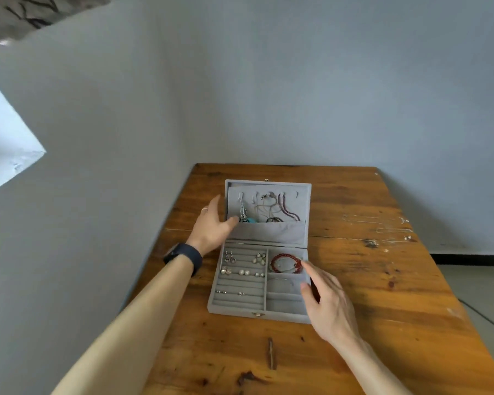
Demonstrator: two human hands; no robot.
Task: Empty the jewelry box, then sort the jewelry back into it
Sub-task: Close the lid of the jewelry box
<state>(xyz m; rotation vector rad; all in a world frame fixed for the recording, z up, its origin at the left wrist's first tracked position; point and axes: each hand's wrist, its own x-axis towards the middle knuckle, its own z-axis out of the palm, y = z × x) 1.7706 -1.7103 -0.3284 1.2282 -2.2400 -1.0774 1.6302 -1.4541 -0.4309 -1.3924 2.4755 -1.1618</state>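
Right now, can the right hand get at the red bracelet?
Probably yes. The box lies open, the bracelet sits uncovered in its compartment, and the right hand hovers beside it, forefinger almost at the beads.

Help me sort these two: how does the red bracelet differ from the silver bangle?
The red bracelet is beaded and chunky; the silver bangle is a thin plain band. The red bracelet lies in the farthest right compartment; the silver bangle in the next one nearer. Both lie flat in the base of the jewelry box.
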